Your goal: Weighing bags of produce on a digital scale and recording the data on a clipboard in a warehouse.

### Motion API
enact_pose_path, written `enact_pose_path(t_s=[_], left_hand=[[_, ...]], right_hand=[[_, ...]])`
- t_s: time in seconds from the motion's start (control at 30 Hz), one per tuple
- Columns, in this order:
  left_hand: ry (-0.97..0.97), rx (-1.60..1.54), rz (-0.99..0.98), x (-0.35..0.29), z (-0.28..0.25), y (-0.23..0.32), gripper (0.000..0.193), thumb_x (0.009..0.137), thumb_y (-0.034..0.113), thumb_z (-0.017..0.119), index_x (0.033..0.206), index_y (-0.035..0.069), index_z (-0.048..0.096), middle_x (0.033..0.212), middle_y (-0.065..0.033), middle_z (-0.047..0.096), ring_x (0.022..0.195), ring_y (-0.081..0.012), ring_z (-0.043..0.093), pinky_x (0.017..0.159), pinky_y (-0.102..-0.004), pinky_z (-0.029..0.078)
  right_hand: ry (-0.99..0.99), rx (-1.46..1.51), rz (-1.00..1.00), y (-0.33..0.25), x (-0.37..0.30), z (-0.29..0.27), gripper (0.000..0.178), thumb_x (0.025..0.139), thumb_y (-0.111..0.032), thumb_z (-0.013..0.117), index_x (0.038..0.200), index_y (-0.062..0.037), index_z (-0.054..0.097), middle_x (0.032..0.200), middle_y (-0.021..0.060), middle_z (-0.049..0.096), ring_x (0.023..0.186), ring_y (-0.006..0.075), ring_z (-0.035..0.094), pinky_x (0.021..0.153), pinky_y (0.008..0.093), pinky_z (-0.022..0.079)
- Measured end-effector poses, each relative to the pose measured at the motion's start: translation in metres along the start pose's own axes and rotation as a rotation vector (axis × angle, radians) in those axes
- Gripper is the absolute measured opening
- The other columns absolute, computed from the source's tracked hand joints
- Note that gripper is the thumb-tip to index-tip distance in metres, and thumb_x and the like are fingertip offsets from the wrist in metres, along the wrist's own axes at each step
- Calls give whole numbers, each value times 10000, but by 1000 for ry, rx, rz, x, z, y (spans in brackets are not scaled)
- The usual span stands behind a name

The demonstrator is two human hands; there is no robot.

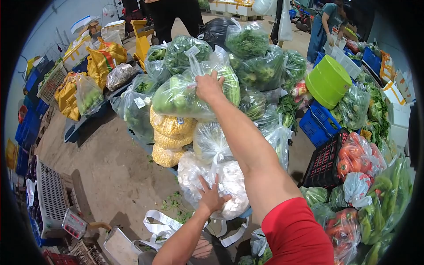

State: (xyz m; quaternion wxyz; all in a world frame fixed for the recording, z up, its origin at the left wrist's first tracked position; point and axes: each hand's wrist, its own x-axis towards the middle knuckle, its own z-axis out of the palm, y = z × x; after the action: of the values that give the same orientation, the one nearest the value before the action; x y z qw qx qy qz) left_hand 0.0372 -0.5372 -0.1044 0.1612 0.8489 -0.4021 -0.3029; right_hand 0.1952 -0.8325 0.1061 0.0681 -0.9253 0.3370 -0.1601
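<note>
While a tall heap of clear bags full of vegetables is stacked on a low cart, the right hand [208, 87] is stretched up to the bag of green squash [183, 95] near the top, and its fingers are closed around the bag's knotted neck. Lower down, the left hand [211, 197] is laid flat with fingers spread on the bag of white cauliflower [229, 183], so nothing is gripped by it; the bag is only pressed. Between the two, bags of yellow corn [170, 128] and a bag of pale sprouts [211, 142] are piled. Bags of leafy greens [247, 42] are packed behind. If the green bag is pulled too fast, the bags beside it could probably be dragged along and dropped on the concrete floor [110, 172]. The thin plastic could also be torn at the knot by the weight. The heap could be tipped if the lower bag is let go.
</note>
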Motion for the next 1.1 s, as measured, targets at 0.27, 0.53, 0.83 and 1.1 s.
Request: enact_pose_path(t_s=[0.27, 0.53, 0.83, 1.1], left_hand=[[-103, 10, -3, -6, -17, 21, 1191, 809, 641, 704, 1614, 117, -1, 1502, -476, -210, 1462, -597, -25, 1198, -605, 151], [-34, -91, -91, -13, -15, 2, 1007, 818, 584, 733, 1600, 318, 156, 1619, -211, -258, 1454, -616, 40, 995, -796, 341], [-43, -160, -65, -23, -24, 23, 835, 813, 518, 767, 1486, 174, 412, 1625, -212, -238, 1454, -620, 27, 962, -826, 327], [7, -263, 7, -10, 4, 7, 990, 769, 475, 815, 1575, 285, 272, 1624, -229, -231, 1424, -660, 58, 949, -842, 309]], right_hand=[[127, 241, -32, 25, -11, -25, 252, 907, -242, 626, 1133, -135, 657, 1108, 171, 696, 1154, 363, 587, 943, 590, 358], [241, 486, -76, 12, -65, -125, 282, 958, -277, 569, 1060, -20, 623, 956, 280, 678, 931, 461, 654, 790, 496, 498], [298, 337, -85, 53, -202, -256, 267, 961, -225, 536, 921, 24, 623, 872, 229, 644, 864, 373, 634, 778, 407, 476], [158, 669, 367, 86, -384, -235, 158, 995, -163, 570, 901, -37, 585, 775, 0, 535, 746, 117, 488, 674, 310, 417]])
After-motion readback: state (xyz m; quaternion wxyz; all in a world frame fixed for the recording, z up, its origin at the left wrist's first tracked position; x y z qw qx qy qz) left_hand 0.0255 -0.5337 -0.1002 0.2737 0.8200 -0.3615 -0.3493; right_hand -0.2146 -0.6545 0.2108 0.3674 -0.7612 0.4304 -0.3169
